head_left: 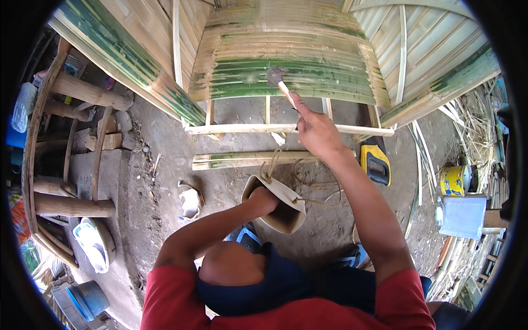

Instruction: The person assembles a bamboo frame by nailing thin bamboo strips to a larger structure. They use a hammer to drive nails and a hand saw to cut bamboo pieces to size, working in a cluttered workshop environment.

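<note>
My right hand [319,132] is closed round the handle of a hammer [276,77], whose head is over the green bamboo slats [291,74] of a large bamboo frame. My left hand [263,201] reaches into a white, cut-open container [300,208] with a rope tied to it. Its fingers are hidden inside the container. Between me and the frame's front wooden bar [242,128] lies a split bamboo piece [236,160] on the ground. Right of it, a handsaw [375,163] with a yellow and black handle rests against the frame.
Bamboo side panels [137,60] rise on both sides of the slats. A round-log wooden structure [71,206] stands at left, near a blue bucket [88,300]. At right are a yellow can [454,180], a grey-blue panel [465,217] and loose bamboo strips [421,146].
</note>
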Action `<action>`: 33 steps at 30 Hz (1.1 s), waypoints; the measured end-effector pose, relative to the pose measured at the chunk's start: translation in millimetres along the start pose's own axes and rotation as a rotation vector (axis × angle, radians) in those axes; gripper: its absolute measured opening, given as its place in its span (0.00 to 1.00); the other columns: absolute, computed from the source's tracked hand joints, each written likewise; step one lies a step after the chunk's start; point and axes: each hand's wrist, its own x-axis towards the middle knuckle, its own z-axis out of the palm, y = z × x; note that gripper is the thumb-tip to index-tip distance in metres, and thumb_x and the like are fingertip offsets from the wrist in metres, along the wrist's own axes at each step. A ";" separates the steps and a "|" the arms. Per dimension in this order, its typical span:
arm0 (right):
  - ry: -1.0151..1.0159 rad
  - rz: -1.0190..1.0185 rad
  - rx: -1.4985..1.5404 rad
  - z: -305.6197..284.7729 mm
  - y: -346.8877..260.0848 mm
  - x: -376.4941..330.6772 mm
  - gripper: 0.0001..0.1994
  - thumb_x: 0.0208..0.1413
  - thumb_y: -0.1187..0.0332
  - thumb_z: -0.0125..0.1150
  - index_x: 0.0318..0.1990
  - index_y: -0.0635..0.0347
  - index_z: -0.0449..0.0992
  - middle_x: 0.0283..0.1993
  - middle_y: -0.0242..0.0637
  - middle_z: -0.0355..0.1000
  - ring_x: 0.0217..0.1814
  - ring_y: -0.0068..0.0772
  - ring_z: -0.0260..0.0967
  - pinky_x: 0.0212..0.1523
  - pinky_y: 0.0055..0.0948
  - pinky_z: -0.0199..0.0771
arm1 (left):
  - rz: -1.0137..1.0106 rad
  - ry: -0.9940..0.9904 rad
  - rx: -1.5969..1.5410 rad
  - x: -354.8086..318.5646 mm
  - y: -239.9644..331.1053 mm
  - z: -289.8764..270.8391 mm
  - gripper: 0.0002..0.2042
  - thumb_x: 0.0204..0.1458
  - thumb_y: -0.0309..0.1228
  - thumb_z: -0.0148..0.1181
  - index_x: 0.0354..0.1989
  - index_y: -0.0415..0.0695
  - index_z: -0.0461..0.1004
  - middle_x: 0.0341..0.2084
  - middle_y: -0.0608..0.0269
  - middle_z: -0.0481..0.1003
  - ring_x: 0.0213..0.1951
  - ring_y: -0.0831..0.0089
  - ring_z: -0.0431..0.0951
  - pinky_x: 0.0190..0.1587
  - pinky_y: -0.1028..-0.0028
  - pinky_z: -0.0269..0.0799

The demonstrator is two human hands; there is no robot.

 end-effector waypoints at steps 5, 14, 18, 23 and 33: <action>-0.030 0.028 0.055 11.8 16.9 4.2 0.39 0.60 0.72 0.54 0.77 0.32 0.50 0.36 0.57 0.77 0.37 0.61 0.77 0.42 0.55 0.77 | 0.011 -0.351 0.032 0.0 3.9 -37.5 0.13 0.47 0.30 0.62 0.43 0.45 0.80 0.41 0.51 0.82 0.43 0.52 0.84 0.41 0.57 0.82; 0.014 0.007 0.169 21.1 27.8 -3.3 0.40 0.60 0.73 0.54 0.77 0.29 0.50 0.37 0.54 0.77 0.39 0.59 0.77 0.42 0.55 0.77 | -0.250 -0.090 -0.338 -46.1 -15.9 -214.2 0.05 0.60 0.28 0.59 0.36 0.43 0.69 0.27 0.56 0.79 0.32 0.63 0.84 0.36 0.64 0.79; 0.010 -0.034 0.141 22.1 33.5 -6.2 0.39 0.61 0.72 0.54 0.77 0.27 0.50 0.38 0.53 0.76 0.38 0.58 0.77 0.42 0.54 0.77 | -0.470 0.397 -0.500 5.5 -55.0 -270.2 0.03 0.61 0.23 0.56 0.41 0.39 0.74 0.31 0.57 0.82 0.32 0.73 0.85 0.35 0.72 0.80; -0.011 -0.035 0.186 20.7 32.7 -8.3 0.38 0.62 0.71 0.53 0.77 0.27 0.49 0.38 0.54 0.75 0.38 0.59 0.77 0.43 0.54 0.77 | -0.745 0.895 -0.666 49.6 -66.3 -259.8 0.08 0.62 0.24 0.57 0.46 0.32 0.74 0.34 0.54 0.82 0.33 0.72 0.84 0.35 0.77 0.79; -0.195 -0.132 0.419 22.7 3.0 16.1 0.39 0.61 0.72 0.54 0.78 0.32 0.50 0.38 0.58 0.76 0.37 0.62 0.76 0.44 0.53 0.77 | -1.408 1.203 -0.142 111.0 -71.2 -233.0 0.10 0.60 0.42 0.59 0.46 0.59 0.82 0.36 0.56 0.84 0.41 0.52 0.84 0.42 0.54 0.78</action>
